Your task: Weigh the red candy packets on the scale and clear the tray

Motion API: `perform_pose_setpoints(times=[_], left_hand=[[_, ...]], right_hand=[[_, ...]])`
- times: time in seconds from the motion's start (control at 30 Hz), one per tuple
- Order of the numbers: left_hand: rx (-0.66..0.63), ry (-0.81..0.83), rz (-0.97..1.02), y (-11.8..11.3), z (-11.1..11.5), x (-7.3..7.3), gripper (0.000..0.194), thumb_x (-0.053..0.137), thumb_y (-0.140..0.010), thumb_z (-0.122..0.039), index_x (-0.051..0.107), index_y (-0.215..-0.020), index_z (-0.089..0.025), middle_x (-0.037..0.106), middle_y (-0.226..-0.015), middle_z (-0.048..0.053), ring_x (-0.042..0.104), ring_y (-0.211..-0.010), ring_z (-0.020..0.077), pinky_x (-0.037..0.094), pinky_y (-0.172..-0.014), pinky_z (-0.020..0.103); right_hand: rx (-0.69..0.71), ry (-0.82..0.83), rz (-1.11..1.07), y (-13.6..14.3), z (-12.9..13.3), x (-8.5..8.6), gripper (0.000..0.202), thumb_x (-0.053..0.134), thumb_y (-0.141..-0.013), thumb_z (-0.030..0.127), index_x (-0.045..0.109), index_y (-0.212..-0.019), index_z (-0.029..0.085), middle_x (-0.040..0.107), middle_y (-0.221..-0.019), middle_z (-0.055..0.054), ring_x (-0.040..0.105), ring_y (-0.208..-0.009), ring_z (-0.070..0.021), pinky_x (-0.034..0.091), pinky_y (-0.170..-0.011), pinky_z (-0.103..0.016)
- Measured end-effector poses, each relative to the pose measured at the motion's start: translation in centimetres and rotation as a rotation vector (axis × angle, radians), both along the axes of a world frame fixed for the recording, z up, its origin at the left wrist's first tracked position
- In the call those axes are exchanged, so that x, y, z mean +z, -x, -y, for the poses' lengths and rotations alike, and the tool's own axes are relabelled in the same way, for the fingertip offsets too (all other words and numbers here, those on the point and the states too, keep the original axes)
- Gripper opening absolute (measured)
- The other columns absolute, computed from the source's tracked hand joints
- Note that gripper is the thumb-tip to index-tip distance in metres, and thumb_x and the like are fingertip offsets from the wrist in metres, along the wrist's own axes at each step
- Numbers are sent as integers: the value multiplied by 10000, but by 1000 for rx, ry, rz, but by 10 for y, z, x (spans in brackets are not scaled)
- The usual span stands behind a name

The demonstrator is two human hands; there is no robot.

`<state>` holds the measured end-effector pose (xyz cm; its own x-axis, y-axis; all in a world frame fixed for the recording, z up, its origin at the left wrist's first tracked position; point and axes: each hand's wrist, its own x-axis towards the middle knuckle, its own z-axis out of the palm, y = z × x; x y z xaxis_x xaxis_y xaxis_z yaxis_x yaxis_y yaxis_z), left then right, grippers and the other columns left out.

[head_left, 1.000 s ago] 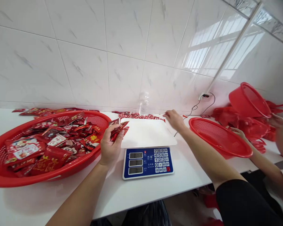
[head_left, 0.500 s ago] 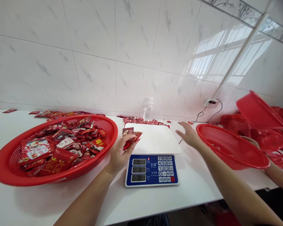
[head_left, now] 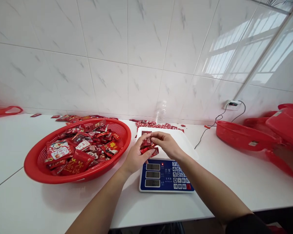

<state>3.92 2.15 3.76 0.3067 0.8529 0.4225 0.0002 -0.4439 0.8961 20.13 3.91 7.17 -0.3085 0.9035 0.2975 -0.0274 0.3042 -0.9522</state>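
Observation:
My left hand (head_left: pixel 134 157) holds a few small red snack packets (head_left: pixel 148 143) over the scale's white pan (head_left: pixel 185 146). My right hand (head_left: pixel 169 144) has come in from the right, its thumb and fingertips closed on those same packets. Below them is the blue keypad panel (head_left: pixel 167 177) of the digital scale; my right forearm covers some of its keys, and its display digits are too faint to read. To the left stands a red plastic basket (head_left: pixel 30 165) with many red packets (head_left: pixel 75 162) heaped inside.
Loose red packets (head_left: pixel 68 118) and white-dotted red packets (head_left: pixel 152 124) lie along the tiled wall. A clear bottle-like object (head_left: pixel 161 112) stands there. At right are red baskets (head_left: pixel 241 136), another person's blurred hand (head_left: pixel 288 156), and a black cord (head_left: pixel 207 128) running from a wall socket (head_left: pixel 231 104).
My right hand has moved left from the right basket to the packets in my left hand. The other person has shifted the red baskets at right. The view has turned slightly left.

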Motion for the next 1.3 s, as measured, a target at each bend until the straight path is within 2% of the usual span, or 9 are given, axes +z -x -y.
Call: perform_pose_setpoints(times=[0.1,0.23,0.4,0.5,0.77,0.87,1.07,1.2,1.3], left_hand=[[-17,77,18,-1,1,2,657,652,-825,-316,336,-1401,-307,618,-1081,71,651,-801,178,529,-427,182],[70,123,157,1,-2,4,659,623,-842,-334,291,-1408,-273,620,-901,19,595,-622,110,544,-470,214],[187,79,297,4,-12,1,599,609,-810,-219,346,-1345,-280,578,-1082,40,644,-860,151,584,-772,351],[264,14,242,5,-18,-4,576,596,-807,-192,365,-1327,-281,566,-1155,52,638,-964,172,533,-887,375],[357,-197,-7,5,-23,-18,512,562,-879,-264,389,-1361,-245,559,-1283,108,601,-1104,221,496,-941,383],[341,-229,-45,3,-22,-19,505,566,-881,-266,400,-1356,-233,587,-1252,112,609,-1104,226,495,-943,386],[241,-184,-47,0,-16,-15,511,579,-877,-284,392,-1347,-217,682,-1001,63,673,-906,198,538,-835,358],[317,-224,-98,0,-16,-15,510,584,-875,-297,401,-1346,-236,633,-1132,86,648,-970,200,524,-876,387],[412,-274,-73,1,-19,-17,483,574,-882,-291,415,-1336,-242,572,-1247,108,588,-1116,222,488,-950,428]], right_hand=[[-129,-29,-19,-2,-13,-3,255,649,-771,331,682,-980,188,706,-940,-41,641,-854,-152,503,-842,-336],[-293,-102,127,-12,-42,-13,278,570,-796,307,659,-1020,170,704,-972,-61,645,-866,-157,501,-826,-329],[-288,-86,358,-26,-69,-28,228,571,-744,178,703,-929,192,707,-861,-22,646,-802,-158,503,-802,-329],[-354,-113,478,-33,-73,-31,318,602,-728,148,700,-1016,237,695,-986,-20,630,-911,-182,469,-886,-364],[-392,-206,595,-45,-65,-28,317,651,-747,166,683,-1055,229,653,-1155,-67,560,-1127,-249,383,-1021,-432],[-385,-259,556,-35,-51,-22,278,591,-841,280,647,-1109,227,625,-1215,-71,527,-1185,-224,366,-1047,-418],[-41,-163,213,-11,-29,-11,317,545,-866,385,585,-1124,206,675,-1019,-50,628,-859,-145,513,-748,-304],[-166,-100,247,-13,-32,-18,349,586,-823,345,554,-1133,188,639,-760,3,592,-678,-133,484,-638,-282],[-296,-143,493,-20,-33,-26,428,594,-829,327,522,-1235,211,648,-814,-20,611,-749,-172,484,-731,-345]])
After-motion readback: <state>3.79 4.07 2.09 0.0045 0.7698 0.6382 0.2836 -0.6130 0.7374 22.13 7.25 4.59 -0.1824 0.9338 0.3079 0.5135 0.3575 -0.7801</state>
